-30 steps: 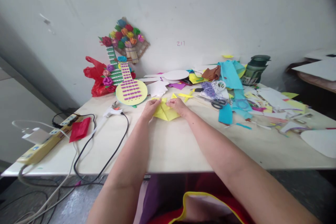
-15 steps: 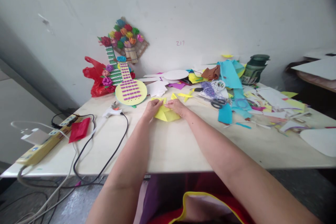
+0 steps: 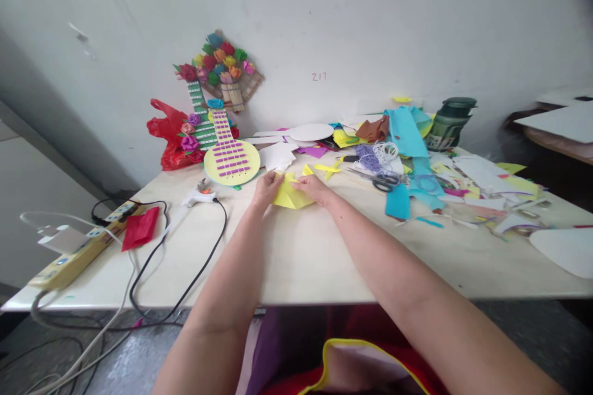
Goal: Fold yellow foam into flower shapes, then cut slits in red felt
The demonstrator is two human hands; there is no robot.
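A creased piece of yellow paper (image 3: 291, 194) is stretched between my two hands, just above the middle of the table. My left hand (image 3: 269, 186) pinches its left edge with thumb and fingers. At the upper right edge, my right hand (image 3: 311, 186) grips the same piece. Small folded yellow scraps (image 3: 327, 168) lie just beyond my right hand. Behind my left hand are white paper pieces (image 3: 277, 156) and a yellow guitar-shaped craft (image 3: 232, 162) with purple strips, leaning upright.
A white glue gun (image 3: 199, 197), a red packet (image 3: 140, 228) and a power strip (image 3: 83, 253) with cables are on the left. To the right lie scissors (image 3: 385, 182), string (image 3: 369, 157), blue paper (image 3: 397, 201) and many scraps. A green bottle (image 3: 450, 123) stands behind.
My hands have spread slightly apart and the yellow paper now shows flatter between them. My left hand has shifted a little to the left. Other things stay in place.
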